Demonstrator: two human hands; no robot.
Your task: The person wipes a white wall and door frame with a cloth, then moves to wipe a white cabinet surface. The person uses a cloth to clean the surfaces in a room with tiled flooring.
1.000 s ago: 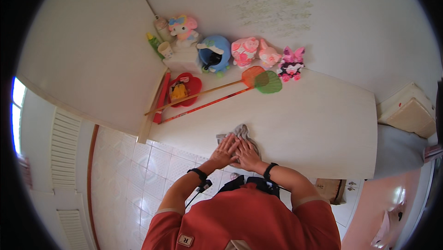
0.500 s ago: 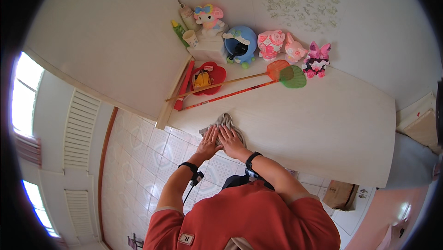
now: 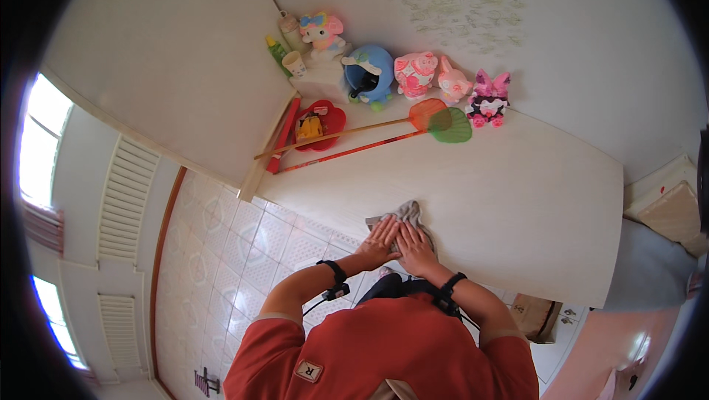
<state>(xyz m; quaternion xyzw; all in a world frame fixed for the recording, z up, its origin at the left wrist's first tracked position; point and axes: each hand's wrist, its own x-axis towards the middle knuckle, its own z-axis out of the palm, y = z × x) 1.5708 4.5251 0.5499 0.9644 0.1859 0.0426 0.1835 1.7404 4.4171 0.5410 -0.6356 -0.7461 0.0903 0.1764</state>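
A crumpled grey-brown cloth [image 3: 408, 211] lies on the pale tabletop [image 3: 524, 193], close to its near edge. My left hand [image 3: 379, 242] rests flat on the cloth's near left part, fingers stretched out. Beside it, my right hand [image 3: 416, 249] presses flat on the same cloth, its fingers also straight. Both hands touch or nearly touch at the thumbs, and they cover much of the cloth.
Two fly swatters, one orange [image 3: 429, 116] and one green [image 3: 451, 126], lie across the table's far left. A red dish [image 3: 334, 117] holds a yellow item. Several figurines line the wall, including a blue one [image 3: 378, 65]. A cup [image 3: 294, 65] stands on a white block.
Both hands and the cloth under them have slid to the right along the near edge of the table. The view has shifted slightly too.
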